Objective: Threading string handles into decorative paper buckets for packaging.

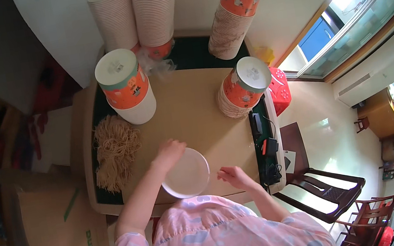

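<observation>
A white round paper tub (pixel 185 174) sits open side up at the near edge of the table, in front of my body. My left hand (pixel 171 153) is at its far left rim with the fingers curled there, partly hidden. To the right of the tub, apart from it, my right hand (pixel 234 176) has its fingers drawn together. Whatever they pinch, if anything, is too small to make out. Left of my left forearm lies a heap of thin beige cords (pixel 116 152).
Orange-printed tubs (pixel 125 90) stand upside down at left, with another stack (pixel 243 88) at right. Tall stacks (pixel 156 12) and a leaning-looking stack (pixel 234 20) line the back. A power strip (pixel 265 145) runs along the right edge. A cardboard box (pixel 64 234) and chair (pixel 329 194) flank the table (pixel 188 103).
</observation>
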The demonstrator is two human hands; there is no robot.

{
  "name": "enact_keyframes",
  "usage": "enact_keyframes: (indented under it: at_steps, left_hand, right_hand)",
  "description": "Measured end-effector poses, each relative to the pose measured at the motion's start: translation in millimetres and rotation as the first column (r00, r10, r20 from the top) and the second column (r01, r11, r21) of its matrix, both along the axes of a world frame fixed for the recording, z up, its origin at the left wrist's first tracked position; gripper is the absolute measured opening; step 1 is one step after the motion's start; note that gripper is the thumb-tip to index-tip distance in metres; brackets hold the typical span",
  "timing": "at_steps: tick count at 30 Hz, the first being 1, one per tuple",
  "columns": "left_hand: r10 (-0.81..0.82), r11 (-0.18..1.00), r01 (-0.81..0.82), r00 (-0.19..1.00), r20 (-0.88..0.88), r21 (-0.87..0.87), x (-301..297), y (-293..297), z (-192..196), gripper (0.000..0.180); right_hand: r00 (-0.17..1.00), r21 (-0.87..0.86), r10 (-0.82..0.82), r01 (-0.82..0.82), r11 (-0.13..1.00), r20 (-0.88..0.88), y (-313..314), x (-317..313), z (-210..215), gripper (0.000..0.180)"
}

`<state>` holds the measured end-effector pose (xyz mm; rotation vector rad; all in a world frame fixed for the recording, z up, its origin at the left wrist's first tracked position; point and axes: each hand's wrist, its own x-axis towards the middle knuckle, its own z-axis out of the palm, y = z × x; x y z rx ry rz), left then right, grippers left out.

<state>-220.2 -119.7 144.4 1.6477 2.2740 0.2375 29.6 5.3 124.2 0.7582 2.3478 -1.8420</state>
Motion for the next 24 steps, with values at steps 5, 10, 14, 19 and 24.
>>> enact_keyframes:
  at_steps: [5, 10, 14, 19, 24]
  left_hand:
    - [0.28, 0.954, -0.298, 0.915, 0.292, 0.019, 2.2, -13.5, -19.2, 0.035]
    - [0.441, 0.73, -0.599, 0.78, 0.443, 0.328, 30.7, -37.0, -27.9, 0.04]
    - [0.452, 0.495, -0.855, 0.102, 0.886, -0.155, 52.5, -46.5, -30.0, 0.053]
    - [0.316, 0.36, -0.92, -0.04, 0.948, -0.158, 70.3, -60.5, -31.3, 0.064]
    - [0.389, 0.575, -0.648, 0.754, 0.529, 0.5, 83.2, -71.4, 30.8, 0.069]
  right_hand:
    - [0.99, -0.277, -0.123, 0.138, 0.951, 0.071, 8.4, 19.2, 78.2, 0.029]
    - [0.988, -0.502, -0.147, 0.1, 0.859, -0.054, -4.3, 15.3, 97.2, 0.026]
    - [0.996, -0.547, -0.062, 0.014, 0.837, -0.069, -26.2, 1.6, 105.6, 0.021]
    - [0.988, -0.273, 0.064, -0.101, 0.957, -0.141, -43.3, -4.1, 122.6, 0.018]
    - [0.968, 0.287, 0.101, -0.032, 0.957, -0.23, -48.0, -12.0, 116.4, 0.021]
